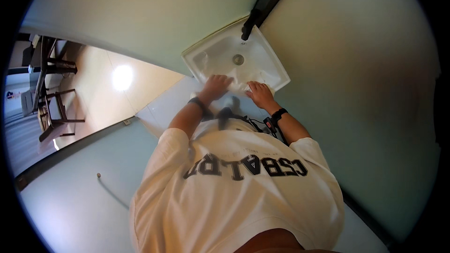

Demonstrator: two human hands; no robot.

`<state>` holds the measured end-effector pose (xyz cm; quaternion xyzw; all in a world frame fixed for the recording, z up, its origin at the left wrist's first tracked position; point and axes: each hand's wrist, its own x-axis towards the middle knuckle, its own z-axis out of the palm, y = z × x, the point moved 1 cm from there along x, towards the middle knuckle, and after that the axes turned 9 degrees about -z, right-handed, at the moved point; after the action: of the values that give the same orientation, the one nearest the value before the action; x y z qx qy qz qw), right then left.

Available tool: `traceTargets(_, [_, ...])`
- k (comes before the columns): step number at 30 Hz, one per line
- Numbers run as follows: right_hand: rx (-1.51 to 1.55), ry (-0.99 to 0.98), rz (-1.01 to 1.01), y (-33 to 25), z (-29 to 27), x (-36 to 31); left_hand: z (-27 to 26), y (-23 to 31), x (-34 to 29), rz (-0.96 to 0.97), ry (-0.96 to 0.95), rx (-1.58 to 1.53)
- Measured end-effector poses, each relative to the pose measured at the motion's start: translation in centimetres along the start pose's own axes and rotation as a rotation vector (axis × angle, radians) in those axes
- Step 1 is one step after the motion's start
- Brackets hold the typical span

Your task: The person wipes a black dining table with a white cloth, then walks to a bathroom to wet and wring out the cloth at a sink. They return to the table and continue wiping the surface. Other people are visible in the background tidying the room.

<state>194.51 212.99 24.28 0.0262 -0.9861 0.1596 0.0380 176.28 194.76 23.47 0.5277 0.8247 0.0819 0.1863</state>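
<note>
A crumpled, thin whitish sheet [239, 87], partly see-through like plastic, stretches between my hands at the near rim of a white washbasin [281, 76]. My left hand [217, 87] is closed on its left end, the knuckles facing up. The right end is pinched in my right hand [260, 95], with the thumb toward the middle. Some of the sheet seems to spread into the bowl, but its outline is hard to tell from the white basin. A round metal drain [238, 59] shows beyond my hands.
A black faucet [251, 24] stands at the basin's far corner. Pale walls [347, 61] close in on both sides of the basin. Through a doorway at left are a bright floor [101, 82] and dark-framed chairs [58, 110].
</note>
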Motion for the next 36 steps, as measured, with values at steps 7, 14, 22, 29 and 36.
traceTargets(7, [0.087, 0.004, 0.088, -1.8, 1.4, 2.9, -0.9, -2.6, -0.3, -0.037, -0.057, -0.063])
traceTargets(14, [0.174, -0.033, 0.18, -4.5, 0.6, 7.1, -2.2, -5.8, 0.1, -0.042, -0.085, -0.055])
traceTargets(22, [0.13, -0.097, 0.14, -5.8, 4.6, 11.9, -5.1, -9.5, 1.2, 0.008, -0.099, 0.107])
traceTargets(29, [0.13, -0.266, 0.167, -7.2, 6.2, 15.7, -6.7, -12.9, 1.9, 0.029, -0.028, 0.184])
traceTargets(36, [0.088, -0.217, 0.089, -9.2, 4.5, 17.6, -8.7, -12.6, 1.5, 0.082, -0.028, 0.149])
